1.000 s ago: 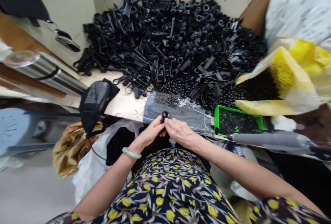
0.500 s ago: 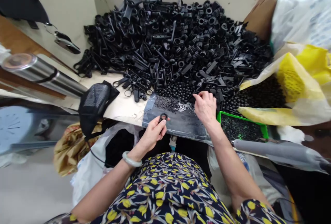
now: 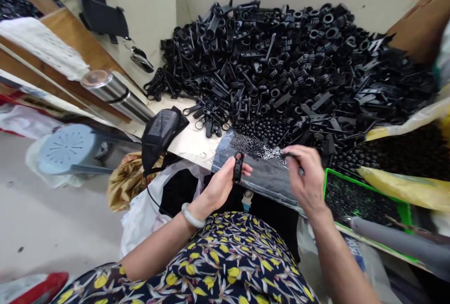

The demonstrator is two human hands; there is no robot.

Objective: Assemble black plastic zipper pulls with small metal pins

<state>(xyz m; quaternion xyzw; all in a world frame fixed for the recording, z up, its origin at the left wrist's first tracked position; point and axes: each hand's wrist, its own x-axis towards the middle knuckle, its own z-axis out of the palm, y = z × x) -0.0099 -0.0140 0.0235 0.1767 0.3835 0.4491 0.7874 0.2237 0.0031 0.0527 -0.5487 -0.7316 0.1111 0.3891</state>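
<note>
My left hand point(image 3: 221, 183) holds a black plastic part with a ring end point(image 3: 238, 167) upright between thumb and fingers, over the front edge of the dark mat point(image 3: 267, 177). My right hand point(image 3: 308, 177) is closed on a thin dark tool point(image 3: 292, 154), whose end is at a small pile of silver pins point(image 3: 270, 152). Beside the pins lie tiny dark pieces point(image 3: 246, 144) and black balls point(image 3: 267, 130). A large heap of black plastic parts point(image 3: 253, 60) rises behind. Several ringed black parts point(image 3: 210, 116) lie on the bench to the left.
A green tray of small black pieces point(image 3: 409, 212) is at the right, near a grey cylinder point(image 3: 386, 233) and a yellow-white bag point(image 3: 404, 184). On the left are a steel flask point(image 3: 119, 95), a black mesh pouch point(image 3: 160, 133) and a blue stool point(image 3: 68, 147).
The view has shifted, so the scene sits further right. My right hand has come from the edge of the heap to the silver pins. The part in my left hand now shows its full length.
</note>
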